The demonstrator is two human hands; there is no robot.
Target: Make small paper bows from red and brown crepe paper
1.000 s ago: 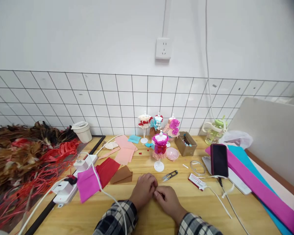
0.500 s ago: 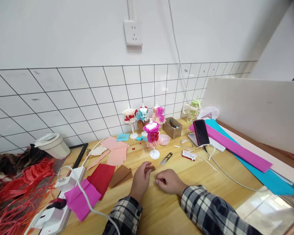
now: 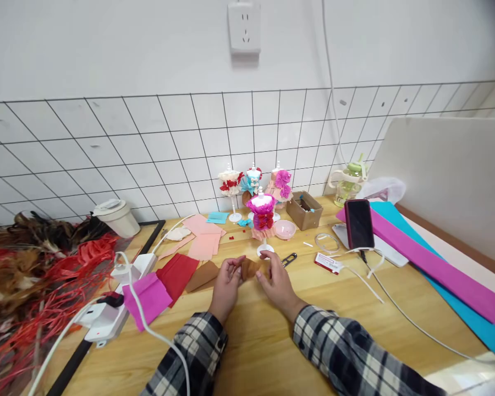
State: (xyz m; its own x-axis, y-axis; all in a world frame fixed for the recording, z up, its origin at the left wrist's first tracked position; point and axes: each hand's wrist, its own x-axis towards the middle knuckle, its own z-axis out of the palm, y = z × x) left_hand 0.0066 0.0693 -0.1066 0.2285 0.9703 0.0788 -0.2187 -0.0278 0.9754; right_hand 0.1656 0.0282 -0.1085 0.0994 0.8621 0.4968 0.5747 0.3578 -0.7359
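**Both hands pinch a small brown paper piece above the table**

The brown paper piece (image 3: 251, 268) sits between the two hands, held just above the wooden table (image 3: 251, 341) near its middle. The left hand (image 3: 226, 287) grips its left end with thumb and fingers closed on it. The right hand (image 3: 277, 284) does the same at the right end, fingertips pressed down over the paper's edge. The paper spans the short gap between the hands and looks creased, though the view is too small to tell whether it is folded or only crumpled. Both plaid sleeves rest low towards the near edge of the table.

Just beyond the right hand's fingertips stands a small mannequin (image 3: 263, 217) dressed in pink and red ruffles, its round white base almost touching the fingers. A pair of thread snips (image 3: 289, 259) lies just to the right of that base. To the left of the left hand a larger brown sheet (image 3: 202, 276) lies flat, with red paper (image 3: 177, 272) beside it and magenta paper (image 3: 148, 297) further left. A dark phone (image 3: 358, 224) leans upright well to the right.
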